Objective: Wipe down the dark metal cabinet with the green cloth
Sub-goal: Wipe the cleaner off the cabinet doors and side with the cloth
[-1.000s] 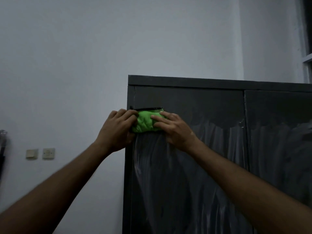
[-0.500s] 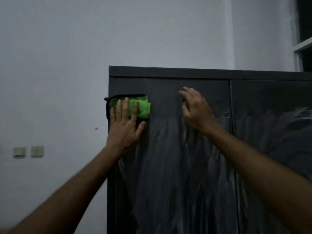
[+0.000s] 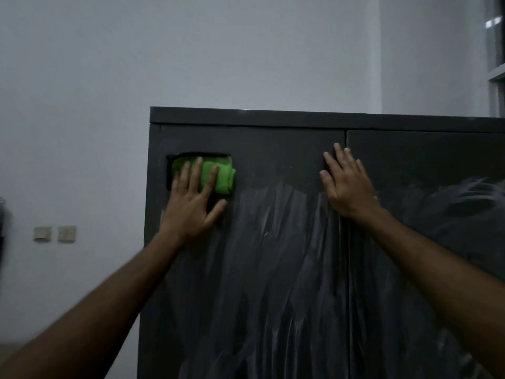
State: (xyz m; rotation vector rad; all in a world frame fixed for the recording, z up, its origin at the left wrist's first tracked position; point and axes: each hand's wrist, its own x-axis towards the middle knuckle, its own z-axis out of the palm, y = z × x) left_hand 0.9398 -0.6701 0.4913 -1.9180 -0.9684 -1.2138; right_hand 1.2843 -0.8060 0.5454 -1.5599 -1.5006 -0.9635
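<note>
The left hand [image 3: 191, 209] lies flat with straight, spread fingers [image 3: 194, 173] pressing the folded green cloth [image 3: 221, 173] against the cabinet [image 3: 273, 269] near the top left corner of its left door, the cloth showing above and to the right of the fingertips. The right hand [image 3: 347, 184] rests flat and holds nothing, its fingers straight and slightly spread, the tips just beside the seam between the two doors. Pale streaks cover the doors below both hands, and two wall switches [image 3: 54, 233] sit left of the cabinet

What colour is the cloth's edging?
Black, along the green cloth's top and left edges; head view.
</note>
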